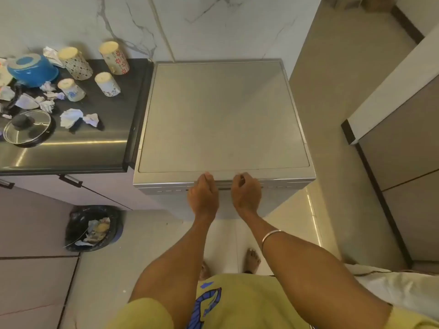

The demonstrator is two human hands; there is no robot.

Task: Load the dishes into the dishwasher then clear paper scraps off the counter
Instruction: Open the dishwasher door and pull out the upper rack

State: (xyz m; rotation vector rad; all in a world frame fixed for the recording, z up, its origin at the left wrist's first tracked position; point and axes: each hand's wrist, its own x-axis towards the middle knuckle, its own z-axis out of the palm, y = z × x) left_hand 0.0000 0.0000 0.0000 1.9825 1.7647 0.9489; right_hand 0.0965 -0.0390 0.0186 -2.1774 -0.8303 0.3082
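A silver dishwasher (223,115) stands closed in front of me, seen from above. My left hand (203,194) and my right hand (245,192) both sit at the top front edge of its door, fingers curled over the edge. On the dark counter (95,138) to the left stand several upside-down patterned cups (113,57), an upturned blue bowl (32,70) and a glass pot lid (27,127). Crumpled paper scraps (71,117) lie scattered among them.
A black-lined trash bin (93,227) holding paper sits on the floor below the counter, left of my arms. Marble wall behind. A cabinet (399,143) runs along the right. My bare feet stand on the tiled floor close to the dishwasher.
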